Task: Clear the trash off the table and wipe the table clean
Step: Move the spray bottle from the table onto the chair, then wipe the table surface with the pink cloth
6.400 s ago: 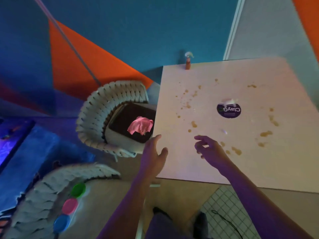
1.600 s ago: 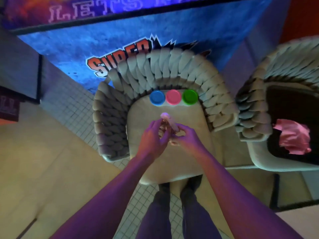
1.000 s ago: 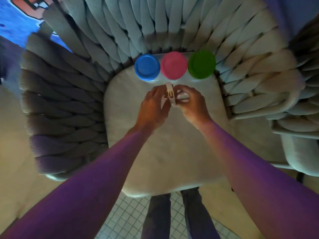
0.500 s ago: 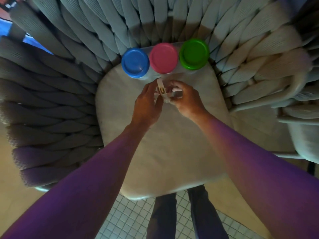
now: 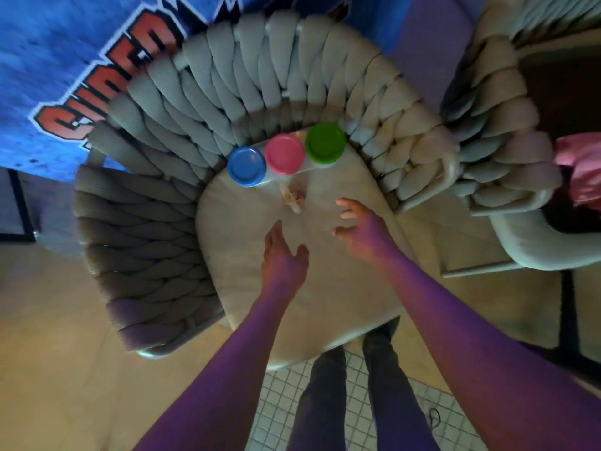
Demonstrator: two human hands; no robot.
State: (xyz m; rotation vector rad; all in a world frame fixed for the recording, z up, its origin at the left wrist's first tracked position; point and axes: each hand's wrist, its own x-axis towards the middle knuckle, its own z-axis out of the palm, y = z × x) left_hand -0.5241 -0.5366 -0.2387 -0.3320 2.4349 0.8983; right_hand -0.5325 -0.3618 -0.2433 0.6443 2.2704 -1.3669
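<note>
My legs [image 5: 344, 402] stand on the tiled floor [image 5: 283, 405] right against the front of the chair [image 5: 156, 242], so I lean over its seat cushion [image 5: 292, 297] with both arms stretched forward. I judge that I stand this close so I can reach the things kept at the back of the seat.

My left hand [image 5: 283, 258] hovers above the middle of the cushion, fingers straight and together, thumb spread to the side; it holds nothing and I cannot tell whether it touches the fabric. My right hand [image 5: 359, 229] is just beside it and a little further forward, fingers loosely spread and slightly bent, also holding nothing.

Just beyond both hands lies the trash [image 5: 294, 200], a small pale crumpled bit on the cushion, apart from my fingers. It sits there, not on the table, which is out of view.

Behind it three tubs stand in a row against the woven backrest, touching one another: a blue lid [image 5: 246, 166], a pink lid [image 5: 284, 154] and a green lid [image 5: 325, 143]. I judge they are parked there to keep them off the table.

Far to the right, on a second chair [image 5: 507, 190], lies a pink cloth [image 5: 582, 170], probably for the wiping.
</note>
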